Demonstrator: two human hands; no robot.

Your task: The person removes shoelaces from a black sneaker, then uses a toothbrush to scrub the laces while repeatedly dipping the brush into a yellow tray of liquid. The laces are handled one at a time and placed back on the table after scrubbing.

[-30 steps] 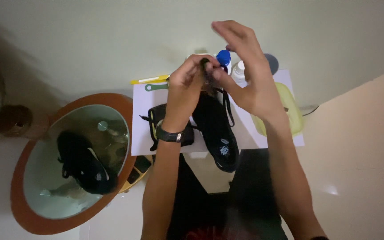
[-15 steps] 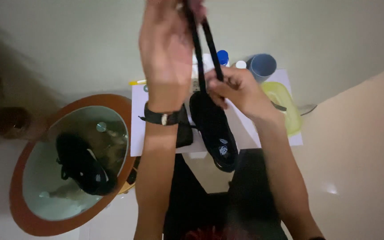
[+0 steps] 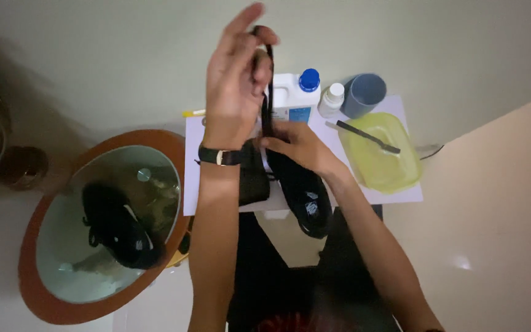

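My left hand (image 3: 236, 80), with a black watch on its wrist, is raised high and pinches a black shoelace (image 3: 267, 92) that runs straight down. My right hand (image 3: 295, 146) rests lower, its fingers on the lace where it meets a black shoe (image 3: 305, 200). The shoe lies on a white sheet (image 3: 401, 193) on the floor. Beside the shoe, partly hidden behind my left forearm, lies a dark item (image 3: 253, 181).
An orange basin (image 3: 38, 295) of water at the left holds a second black shoe (image 3: 115, 224). Behind the sheet stand a white jug with a blue cap (image 3: 296, 92), a small white bottle (image 3: 332, 99) and a grey cup (image 3: 364, 93). A yellow-green tub (image 3: 379, 163) carries a brush (image 3: 367, 136).
My left hand has drawn the lace upward from the shoe, from near the shoe a second ago to high above it. My right hand dropped to the shoe's top.
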